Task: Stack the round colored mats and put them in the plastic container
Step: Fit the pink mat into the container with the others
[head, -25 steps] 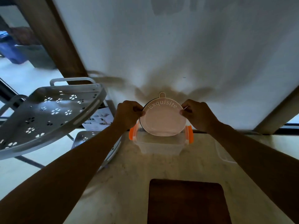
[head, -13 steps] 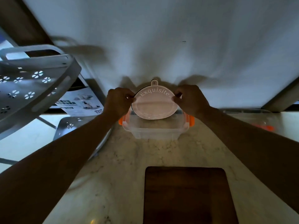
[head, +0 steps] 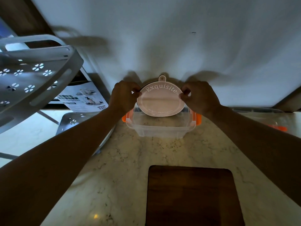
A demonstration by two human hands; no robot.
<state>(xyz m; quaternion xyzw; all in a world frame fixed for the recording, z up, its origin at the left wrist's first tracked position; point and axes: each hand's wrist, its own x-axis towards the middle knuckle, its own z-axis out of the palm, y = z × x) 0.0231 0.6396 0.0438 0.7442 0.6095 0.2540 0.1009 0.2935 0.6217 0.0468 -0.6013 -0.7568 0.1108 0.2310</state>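
Observation:
A stack of round mats, its pink top face marked "Exquisite" and carrying a small hanging tab, hangs tilted over the back of a clear plastic container with orange side latches. My left hand pinches the stack's left rim and my right hand pinches its right rim. A dark edge of another mat shows behind the pink one. The stack's lower edge dips inside the container's opening, which stands against the white wall.
A dark wooden board lies near me on the marble counter. A grey perforated rack and a printed box stand at the left. A clear lid with an orange latch lies at the right.
Both hands have carried the mat stack down toward the container, and its lower edge now sits lower over the opening. The head camera has shifted slightly.

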